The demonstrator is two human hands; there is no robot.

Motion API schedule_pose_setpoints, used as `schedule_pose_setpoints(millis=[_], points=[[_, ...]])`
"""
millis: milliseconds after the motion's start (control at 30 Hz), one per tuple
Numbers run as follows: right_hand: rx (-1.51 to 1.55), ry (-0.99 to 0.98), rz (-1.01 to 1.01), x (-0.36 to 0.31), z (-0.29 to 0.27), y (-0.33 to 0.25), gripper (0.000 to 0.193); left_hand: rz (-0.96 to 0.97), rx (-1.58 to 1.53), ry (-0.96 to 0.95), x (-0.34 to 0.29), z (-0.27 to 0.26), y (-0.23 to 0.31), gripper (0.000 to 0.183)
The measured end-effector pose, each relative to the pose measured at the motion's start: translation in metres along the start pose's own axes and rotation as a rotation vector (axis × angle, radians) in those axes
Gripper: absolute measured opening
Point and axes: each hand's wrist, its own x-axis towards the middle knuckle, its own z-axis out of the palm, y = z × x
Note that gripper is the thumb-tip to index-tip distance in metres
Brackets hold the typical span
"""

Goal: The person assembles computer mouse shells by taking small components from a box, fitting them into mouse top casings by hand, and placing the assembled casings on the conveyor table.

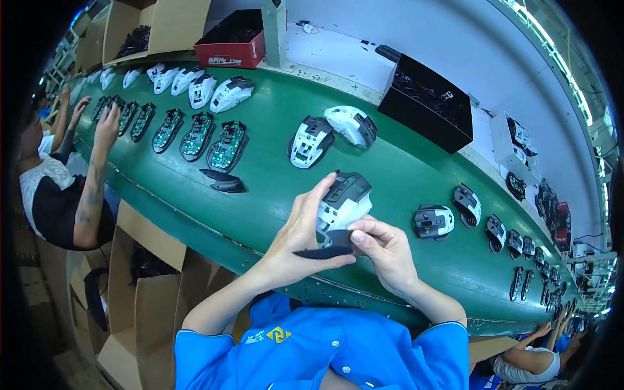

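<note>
A white and dark grey computer mouse shell (348,201) is in my left hand (289,237), its fingers wrapped along the left side. Across that palm lies a thin black curved piece (323,252). My right hand (390,253) pinches a dark flat part (339,242) between thumb and fingers, against the near end of the shell. Whether this part is fixed to the shell I cannot tell. Beyond my hands, a mouse shell (311,143) and another white shell (351,125) rest touching on the green bench. A black curved cover (223,181) lies to the left.
Green circuit boards in black bases (227,146) and white shells (232,94) line the bench (273,182) at left. Grey-white mice (434,221) run off rightward. A black box (426,104) and a red box (231,52) stand behind. Co-workers (65,188) sit at both sides; cartons (156,305) stand below left.
</note>
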Motion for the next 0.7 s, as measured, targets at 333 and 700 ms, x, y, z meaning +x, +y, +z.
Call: schedule_pose_setpoints(millis=[333,700], points=[[-0.229,0.001,0.075,-0.019,-0.037,-0.056,0.017,-0.099,-0.42,-0.21,0.002,-0.034,-0.015,0.11],[-0.775,-0.178,-0.229,-0.001,-0.008,-0.067,0.014,-0.024,-0.25,-0.478,0.001,-0.036,-0.005,0.116]])
